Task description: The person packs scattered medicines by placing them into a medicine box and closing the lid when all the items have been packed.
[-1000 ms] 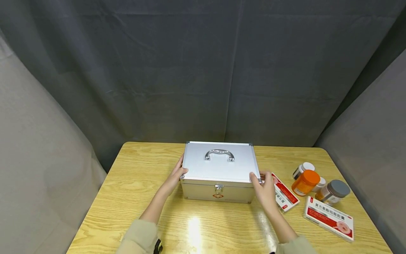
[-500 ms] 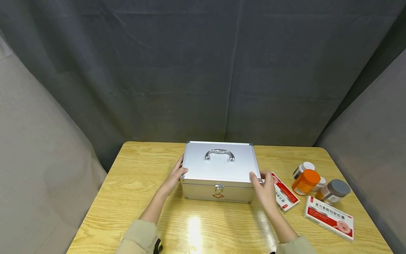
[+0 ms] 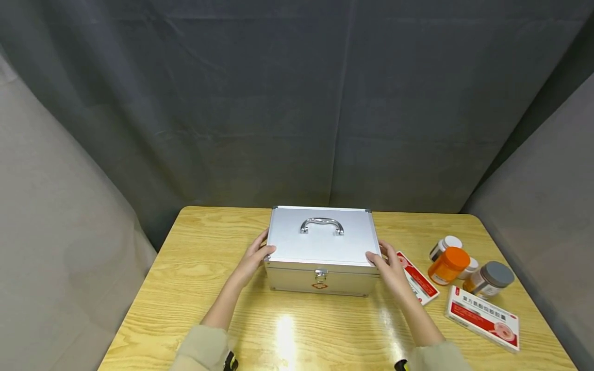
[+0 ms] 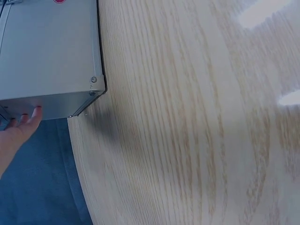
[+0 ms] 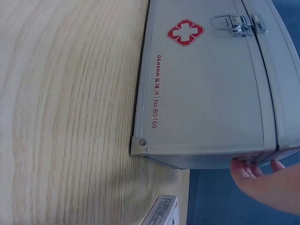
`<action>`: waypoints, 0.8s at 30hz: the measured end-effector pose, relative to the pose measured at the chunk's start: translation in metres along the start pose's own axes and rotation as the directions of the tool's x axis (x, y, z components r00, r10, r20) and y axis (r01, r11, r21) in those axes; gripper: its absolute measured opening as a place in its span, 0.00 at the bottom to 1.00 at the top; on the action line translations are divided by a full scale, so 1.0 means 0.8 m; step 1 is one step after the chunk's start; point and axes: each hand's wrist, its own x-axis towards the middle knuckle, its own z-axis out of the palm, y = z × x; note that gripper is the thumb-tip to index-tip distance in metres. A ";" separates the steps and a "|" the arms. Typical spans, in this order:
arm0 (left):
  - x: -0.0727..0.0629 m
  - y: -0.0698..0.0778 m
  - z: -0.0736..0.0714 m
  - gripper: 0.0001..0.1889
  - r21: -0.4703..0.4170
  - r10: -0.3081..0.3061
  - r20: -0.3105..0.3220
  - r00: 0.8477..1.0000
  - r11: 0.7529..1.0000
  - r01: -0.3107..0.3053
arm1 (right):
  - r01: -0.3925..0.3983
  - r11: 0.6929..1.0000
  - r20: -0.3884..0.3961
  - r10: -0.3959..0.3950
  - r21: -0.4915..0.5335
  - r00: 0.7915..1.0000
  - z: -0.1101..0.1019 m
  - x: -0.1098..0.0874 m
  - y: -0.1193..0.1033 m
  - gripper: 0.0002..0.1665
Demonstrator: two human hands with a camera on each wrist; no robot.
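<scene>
A silver first-aid box (image 3: 320, 281) stands on the table with its lid (image 3: 297, 246) down. Its front latch (image 5: 239, 26) is unhooked, the wire loop hanging away from the catch. At the box's left side, my left hand (image 3: 252, 262) holds the lid corner, thumb on the top edge. The left wrist view shows its fingertips (image 4: 36, 112) against the side wall. Opposite it, my right hand (image 3: 393, 269) grips the right corner with the thumb on the lid. In the right wrist view its bent fingers (image 5: 240, 168) touch the side close to the seam.
Right of the box, a red-and-white medicine box (image 3: 419, 281) lies close to my right hand, with another medicine box (image 3: 482, 317) beyond it. Several bottles stand behind, including an orange one (image 3: 447, 265) and a grey-capped one (image 3: 489, 278). A grey curtain (image 3: 278, 103) hangs behind the table.
My right hand has shifted slightly, its fingers now reaching farther back along the box's side and its forearm a little to the right. Left hand and box stay in place.
</scene>
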 end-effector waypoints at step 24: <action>-0.019 0.000 0.006 0.35 0.048 0.000 0.019 1.000 0.999 0.000 | -0.003 1.000 0.002 0.003 -0.009 1.000 0.001 -0.015 0.002 0.36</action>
